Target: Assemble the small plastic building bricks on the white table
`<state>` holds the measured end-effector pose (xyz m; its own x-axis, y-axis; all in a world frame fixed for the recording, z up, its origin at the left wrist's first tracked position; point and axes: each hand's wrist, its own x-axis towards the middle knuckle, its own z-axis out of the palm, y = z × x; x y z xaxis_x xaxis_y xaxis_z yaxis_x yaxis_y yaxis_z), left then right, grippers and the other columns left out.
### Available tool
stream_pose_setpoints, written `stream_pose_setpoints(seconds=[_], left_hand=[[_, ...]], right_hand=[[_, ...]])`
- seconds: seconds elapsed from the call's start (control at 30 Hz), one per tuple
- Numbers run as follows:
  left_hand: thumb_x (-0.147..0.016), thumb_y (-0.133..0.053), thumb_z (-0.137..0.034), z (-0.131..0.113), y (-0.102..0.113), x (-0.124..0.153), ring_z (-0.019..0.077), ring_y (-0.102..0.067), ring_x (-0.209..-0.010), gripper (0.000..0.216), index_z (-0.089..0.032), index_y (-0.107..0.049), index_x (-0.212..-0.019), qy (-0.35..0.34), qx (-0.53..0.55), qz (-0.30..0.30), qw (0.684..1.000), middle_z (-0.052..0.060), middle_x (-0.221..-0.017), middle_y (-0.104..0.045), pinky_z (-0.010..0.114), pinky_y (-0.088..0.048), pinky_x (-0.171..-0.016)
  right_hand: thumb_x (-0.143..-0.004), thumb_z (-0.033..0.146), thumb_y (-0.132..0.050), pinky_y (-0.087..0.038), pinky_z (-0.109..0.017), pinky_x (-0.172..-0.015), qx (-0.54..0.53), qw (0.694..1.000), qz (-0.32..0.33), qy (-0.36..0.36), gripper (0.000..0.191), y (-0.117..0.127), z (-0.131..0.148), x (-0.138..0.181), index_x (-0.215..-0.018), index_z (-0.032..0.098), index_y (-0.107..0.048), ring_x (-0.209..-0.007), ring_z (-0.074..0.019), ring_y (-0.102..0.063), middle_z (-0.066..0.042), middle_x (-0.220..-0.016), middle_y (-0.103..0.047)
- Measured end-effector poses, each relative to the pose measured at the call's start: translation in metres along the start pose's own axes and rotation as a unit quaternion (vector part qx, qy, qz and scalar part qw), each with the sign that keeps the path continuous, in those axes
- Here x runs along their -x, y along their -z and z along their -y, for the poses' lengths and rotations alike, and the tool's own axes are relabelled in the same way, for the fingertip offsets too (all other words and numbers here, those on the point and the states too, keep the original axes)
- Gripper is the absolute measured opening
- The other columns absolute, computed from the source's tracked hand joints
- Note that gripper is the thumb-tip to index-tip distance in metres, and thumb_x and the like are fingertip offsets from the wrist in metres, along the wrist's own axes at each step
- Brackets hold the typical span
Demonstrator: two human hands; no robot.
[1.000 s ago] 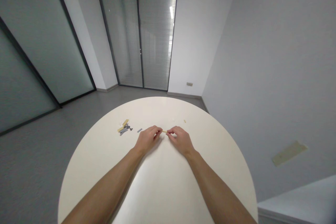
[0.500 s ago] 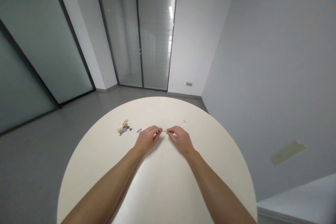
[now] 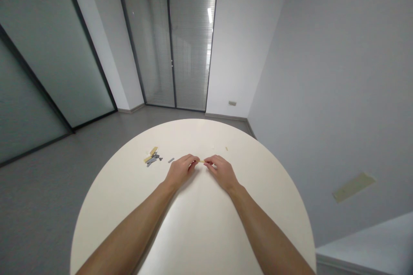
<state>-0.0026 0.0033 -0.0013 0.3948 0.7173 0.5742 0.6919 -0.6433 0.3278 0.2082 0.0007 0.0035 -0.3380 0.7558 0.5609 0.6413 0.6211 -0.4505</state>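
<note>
Both my hands meet over the middle of a round cream table. My left hand and my right hand each pinch one end of a small tan strip-like piece held between them just above the tabletop. The fingers of both hands are curled closed on it. To the left lies a little heap of tan and grey pieces, with a single grey piece close to my left hand.
A tiny tan bit lies on the table beyond my right hand. Behind the table are a grey floor, glass partitions at the left, and a blinded glass door. A white surface corner shows at the lower right.
Hardly anything differs; my hands have kept pinching the tan piece in the same spot, and the view has shifted very slightly.
</note>
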Motion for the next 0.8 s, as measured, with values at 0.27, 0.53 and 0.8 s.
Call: stream_pose_setpoints(seconds=[0.27,0.53,0.8], left_hand=[[-0.098,-0.048,-0.023,-0.003,-0.0002,-0.0022,0.0149,-0.067,-0.09,0.018,-0.024,-0.064,-0.104,0.01,-0.003,-0.006,1.0,0.001,-0.098,-0.071,0.025,-0.051,-0.079],[-0.099,-0.045,-0.024,-0.0017,-0.0013,-0.0011,0.0155,-0.066,-0.09,0.02,-0.025,-0.063,-0.106,0.007,0.0,0.002,1.0,0.002,-0.099,-0.071,0.026,-0.05,-0.079],[-0.1,-0.043,-0.025,-0.0013,0.0002,-0.0009,0.0153,-0.066,-0.092,0.023,-0.026,-0.064,-0.109,-0.001,0.006,0.008,1.0,0.002,-0.1,-0.07,0.026,-0.051,-0.082]], right_hand=[[-0.096,0.029,-0.056,-0.048,-0.031,-0.084,-0.013,1.0,-0.001,0.003,0.015,0.0004,0.001,-0.0004,-0.103,0.024,-0.068,-0.091,-0.0176,-0.063,-0.003,-0.095,-0.07],[-0.097,0.026,-0.054,-0.048,-0.031,-0.085,-0.023,1.0,0.002,0.013,0.015,0.0005,-0.0007,0.0003,-0.103,0.025,-0.068,-0.094,-0.0179,-0.063,-0.003,-0.097,-0.069],[-0.099,0.028,-0.051,-0.048,-0.03,-0.086,-0.028,0.999,0.009,0.014,0.017,0.0026,0.0018,0.0003,-0.105,0.025,-0.066,-0.096,-0.0174,-0.063,-0.003,-0.099,-0.068]])
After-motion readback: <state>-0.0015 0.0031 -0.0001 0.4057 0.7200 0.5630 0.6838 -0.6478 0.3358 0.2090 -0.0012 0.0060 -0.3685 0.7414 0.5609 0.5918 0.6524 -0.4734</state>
